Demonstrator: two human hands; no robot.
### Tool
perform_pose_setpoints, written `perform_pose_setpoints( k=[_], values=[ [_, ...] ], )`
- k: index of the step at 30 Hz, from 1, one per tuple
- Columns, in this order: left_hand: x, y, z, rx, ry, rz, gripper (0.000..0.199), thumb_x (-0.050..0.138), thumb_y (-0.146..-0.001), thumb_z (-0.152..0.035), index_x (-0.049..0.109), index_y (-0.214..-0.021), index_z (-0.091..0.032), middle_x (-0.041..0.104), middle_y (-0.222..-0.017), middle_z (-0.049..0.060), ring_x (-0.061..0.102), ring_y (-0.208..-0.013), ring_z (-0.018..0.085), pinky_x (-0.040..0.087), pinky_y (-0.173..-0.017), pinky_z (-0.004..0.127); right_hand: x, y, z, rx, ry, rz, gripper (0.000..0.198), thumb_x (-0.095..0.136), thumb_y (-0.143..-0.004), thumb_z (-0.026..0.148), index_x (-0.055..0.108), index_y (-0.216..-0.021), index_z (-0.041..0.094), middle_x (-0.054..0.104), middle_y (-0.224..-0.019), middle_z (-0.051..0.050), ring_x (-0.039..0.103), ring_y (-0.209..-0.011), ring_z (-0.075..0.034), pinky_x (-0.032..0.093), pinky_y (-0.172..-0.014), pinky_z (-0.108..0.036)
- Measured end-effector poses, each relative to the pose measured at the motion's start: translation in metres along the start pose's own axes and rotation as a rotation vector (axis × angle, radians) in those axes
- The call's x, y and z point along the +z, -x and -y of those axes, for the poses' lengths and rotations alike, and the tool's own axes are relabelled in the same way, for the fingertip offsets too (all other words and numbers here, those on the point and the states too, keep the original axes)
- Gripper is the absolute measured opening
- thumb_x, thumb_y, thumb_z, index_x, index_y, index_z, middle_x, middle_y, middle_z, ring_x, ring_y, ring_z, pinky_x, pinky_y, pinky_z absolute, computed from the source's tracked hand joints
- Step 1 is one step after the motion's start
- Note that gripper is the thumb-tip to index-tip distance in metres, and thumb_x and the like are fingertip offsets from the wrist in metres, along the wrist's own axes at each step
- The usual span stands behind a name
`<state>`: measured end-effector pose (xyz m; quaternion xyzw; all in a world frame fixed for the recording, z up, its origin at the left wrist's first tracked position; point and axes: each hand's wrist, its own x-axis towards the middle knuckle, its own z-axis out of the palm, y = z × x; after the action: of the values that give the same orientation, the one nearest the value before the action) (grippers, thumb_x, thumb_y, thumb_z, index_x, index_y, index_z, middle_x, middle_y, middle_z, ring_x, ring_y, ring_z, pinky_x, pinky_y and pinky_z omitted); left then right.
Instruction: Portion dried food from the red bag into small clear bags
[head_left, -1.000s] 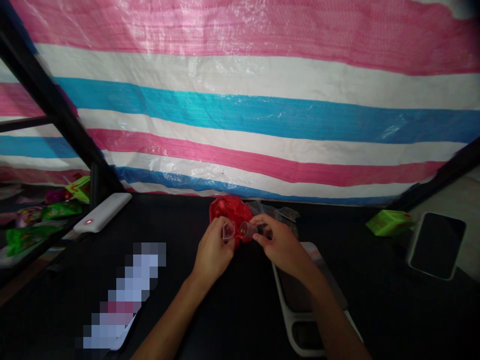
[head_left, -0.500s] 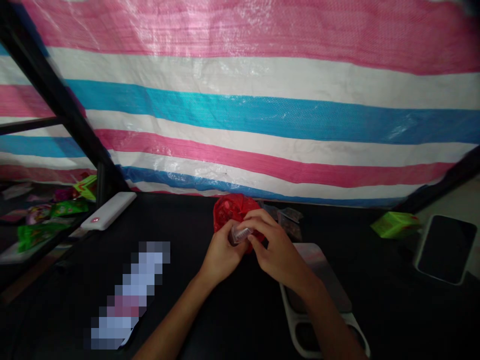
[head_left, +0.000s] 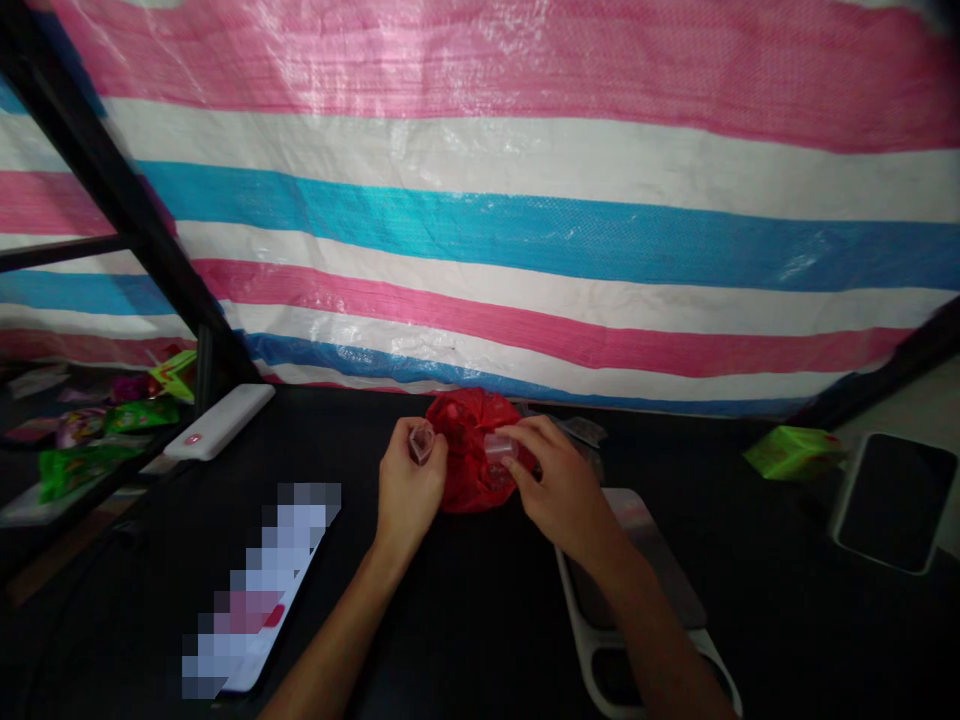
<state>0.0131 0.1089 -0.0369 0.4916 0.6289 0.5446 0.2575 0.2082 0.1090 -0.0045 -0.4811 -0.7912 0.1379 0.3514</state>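
My left hand (head_left: 411, 490) is closed round a small clear plastic piece (head_left: 421, 443) whose open end faces up. Between the thumb and fingers of my right hand (head_left: 559, 495) is a small clear plastic cylinder (head_left: 497, 447), lying roughly sideways. Both pieces are apart, one at each side of a crumpled red plastic bag (head_left: 474, 490) on the black table. The bag's mouth is open, with clear things inside that I cannot make out well. My right forearm passes over a kitchen scale (head_left: 667, 580).
Small clear bags (head_left: 585, 432) lie behind my right hand. To the right are a green box (head_left: 793, 452) and a dark-screened device (head_left: 896, 500). On the left lie a white oblong device (head_left: 221, 425) and a blurred-out flat object (head_left: 262, 600). Striped sheeting (head_left: 525, 240) hangs behind.
My hands were together over the red bag on a clear plastic piece. They have moved apart, left hand leftward, each now holding one clear piece, and the bag shows more.
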Motion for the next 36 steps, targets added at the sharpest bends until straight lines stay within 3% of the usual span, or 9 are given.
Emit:
perform_pose_setpoints(
  k=[4, 7, 13, 16, 20, 27, 30, 33, 36],
  values=[
    [-0.009, -0.004, 0.003, -0.108, -0.388, 0.03, 0.016, 0.061, -0.089, -0.036, 0.053, -0.097, -0.024, 0.066, -0.083, 0.003, 0.066, -0.074, 0.023, 0.042, -0.064, 0.029, 0.007, 0.007, -0.005, 0.017, 0.2, 0.21, 0.034, 0.063, -0.087, 0.009, 0.072, -0.116, 0.025, 0.067, -0.113, -0.007, 0.062, -0.105, -0.026, 0.045, -0.093, -0.041],
    [-0.007, 0.0, 0.006, -0.107, -0.495, 0.129, 0.023, 0.062, -0.089, -0.04, 0.052, -0.099, -0.023, 0.069, -0.095, 0.009, 0.069, -0.082, 0.027, 0.041, -0.064, 0.03, 0.007, 0.009, -0.007, 0.056, 0.24, 0.282, 0.03, 0.066, -0.086, 0.011, 0.073, -0.113, 0.023, 0.069, -0.112, -0.007, 0.064, -0.104, -0.026, 0.044, -0.091, -0.04],
    [-0.001, 0.003, 0.016, -0.059, -0.216, 0.285, 0.023, 0.057, -0.077, -0.009, 0.053, -0.095, -0.024, 0.069, -0.083, 0.001, 0.068, -0.076, 0.021, 0.046, -0.07, 0.028, 0.005, 0.004, 0.001, 0.09, 0.14, 0.228, 0.021, 0.067, -0.092, 0.025, 0.074, -0.113, 0.025, 0.07, -0.109, -0.005, 0.066, -0.099, -0.024, 0.045, -0.091, -0.04],
    [0.002, 0.0, 0.014, -0.008, 0.053, 0.318, 0.026, 0.054, -0.071, -0.004, 0.054, -0.09, -0.022, 0.067, -0.081, -0.002, 0.066, -0.074, 0.016, 0.049, -0.072, 0.026, 0.007, 0.002, 0.007, 0.044, 0.09, 0.134, 0.029, 0.062, -0.094, 0.017, 0.071, -0.12, 0.025, 0.067, -0.117, -0.006, 0.064, -0.107, -0.024, 0.045, -0.096, -0.038],
    [0.004, -0.003, 0.009, -0.032, 0.236, 0.328, 0.02, 0.054, -0.071, -0.006, 0.055, -0.086, -0.02, 0.065, -0.08, -0.002, 0.064, -0.072, 0.015, 0.051, -0.071, 0.026, 0.009, 0.005, 0.007, -0.001, 0.094, 0.193, 0.036, 0.06, -0.088, 0.006, 0.072, -0.116, 0.025, 0.067, -0.118, -0.006, 0.062, -0.108, -0.023, 0.044, -0.097, -0.037],
    [-0.003, -0.008, 0.016, -0.066, -0.128, 0.083, 0.015, 0.059, -0.077, -0.014, 0.054, -0.09, -0.022, 0.063, -0.079, -0.002, 0.063, -0.072, 0.017, 0.049, -0.07, 0.029, 0.007, 0.013, 0.002, 0.08, 0.009, 0.393, 0.016, 0.071, -0.089, 0.024, 0.074, -0.105, 0.026, 0.071, -0.1, -0.004, 0.066, -0.095, -0.022, 0.047, -0.085, -0.034],
    [-0.005, -0.006, 0.015, -0.098, -0.223, 0.139, 0.016, 0.063, -0.079, -0.021, 0.053, -0.092, -0.023, 0.065, -0.078, -0.002, 0.063, -0.07, 0.019, 0.047, -0.067, 0.029, 0.007, 0.01, 0.003, 0.096, -0.012, 0.309, 0.02, 0.068, -0.092, 0.024, 0.073, -0.111, 0.027, 0.069, -0.108, -0.004, 0.066, -0.099, -0.022, 0.048, -0.089, -0.034],
    [-0.004, -0.002, 0.016, -0.073, -0.188, 0.239, 0.021, 0.061, -0.077, -0.012, 0.052, -0.093, -0.023, 0.067, -0.081, -0.001, 0.066, -0.074, 0.019, 0.047, -0.069, 0.028, 0.009, 0.008, -0.002, 0.094, -0.009, 0.216, 0.034, 0.059, -0.092, 0.01, 0.069, -0.121, 0.025, 0.064, -0.121, -0.006, 0.065, -0.109, -0.022, 0.047, -0.097, -0.033],
    [-0.005, -0.002, 0.018, -0.048, -0.203, 0.245, 0.025, 0.056, -0.076, -0.006, 0.052, -0.092, -0.024, 0.067, -0.083, -0.001, 0.067, -0.077, 0.019, 0.047, -0.072, 0.028, 0.011, 0.01, -0.009, 0.082, 0.015, 0.264, 0.045, 0.054, -0.085, -0.002, 0.068, -0.119, 0.024, 0.063, -0.121, -0.006, 0.066, -0.107, -0.02, 0.048, -0.094, -0.03]
  ],
)
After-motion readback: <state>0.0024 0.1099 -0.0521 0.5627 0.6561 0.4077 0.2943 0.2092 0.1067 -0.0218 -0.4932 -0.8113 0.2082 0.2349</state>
